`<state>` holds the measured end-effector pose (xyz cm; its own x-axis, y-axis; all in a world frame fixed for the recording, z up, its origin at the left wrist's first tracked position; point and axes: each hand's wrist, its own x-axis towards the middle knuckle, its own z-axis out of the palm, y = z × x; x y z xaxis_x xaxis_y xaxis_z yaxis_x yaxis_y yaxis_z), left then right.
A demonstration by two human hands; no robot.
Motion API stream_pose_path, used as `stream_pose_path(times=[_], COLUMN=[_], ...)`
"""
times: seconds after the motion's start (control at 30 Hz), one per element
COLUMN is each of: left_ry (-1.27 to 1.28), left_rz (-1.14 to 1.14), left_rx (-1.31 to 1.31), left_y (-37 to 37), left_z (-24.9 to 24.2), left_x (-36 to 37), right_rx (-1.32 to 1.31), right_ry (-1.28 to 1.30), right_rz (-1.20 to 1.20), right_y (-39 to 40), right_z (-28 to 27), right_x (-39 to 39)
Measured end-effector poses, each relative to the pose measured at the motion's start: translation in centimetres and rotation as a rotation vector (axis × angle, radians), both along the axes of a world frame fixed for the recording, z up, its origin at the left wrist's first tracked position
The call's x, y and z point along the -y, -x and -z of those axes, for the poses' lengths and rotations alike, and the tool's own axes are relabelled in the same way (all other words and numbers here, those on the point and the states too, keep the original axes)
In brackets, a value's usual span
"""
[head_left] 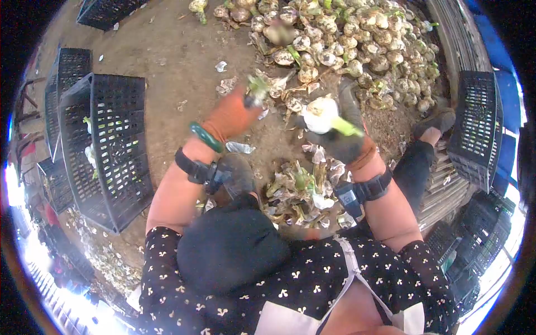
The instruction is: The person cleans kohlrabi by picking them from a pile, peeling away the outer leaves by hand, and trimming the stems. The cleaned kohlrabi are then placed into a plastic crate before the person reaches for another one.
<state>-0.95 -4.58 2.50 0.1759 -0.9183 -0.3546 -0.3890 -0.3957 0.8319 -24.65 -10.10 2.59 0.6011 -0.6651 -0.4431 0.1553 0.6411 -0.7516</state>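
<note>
My right hand (pixel 347 125), in a glove with dark grey fingers, is closed around a white onion (pixel 321 114) with a cut green stem pointing to the lower right. To its left is my left hand (pixel 233 111), in an orange glove with dark fingertips, smeared by motion. At its fingertips is a blurred piece of green and whitish onion peel (pixel 258 87). The hands are apart. Just beyond them rises a large heap of dirt-stained onions (pixel 363 44). Below my hands, between my legs, lies a pile of torn onion skins (pixel 296 190).
A black plastic crate (pixel 114 151) stands on the left with green and white scraps in it. Other black crates are behind it and at the top left. On the right another crate (pixel 475 125) stands near slatted boards (pixel 441 184). Peel scraps litter the dirt floor (pixel 173 61).
</note>
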Motion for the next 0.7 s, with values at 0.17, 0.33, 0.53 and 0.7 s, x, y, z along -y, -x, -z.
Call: stream_pose_path(times=[0.17,0.33,0.53,0.7], left_ry=[0.090,0.120,0.307,0.398], left_rz=[0.446,0.425,0.329,0.217], left_rx=[-0.030,0.031,0.195,0.392], left_y=[0.4,2.6,4.6,5.2], left_z=[-0.3,-3.5,-3.0,-2.4], left_x=[-1.3,-1.0,-0.7,-1.0], right_rx=[0.318,-0.070,-0.109,-0.154], right_ry=[-0.345,0.067,0.014,0.003], right_rz=[0.116,0.016,0.050,0.009], right_y=[-1.3,-0.6,-1.7,-1.5], right_z=[-1.9,-2.5,-3.8,-3.0], right_x=[0.0,-0.5,-1.2,-1.0])
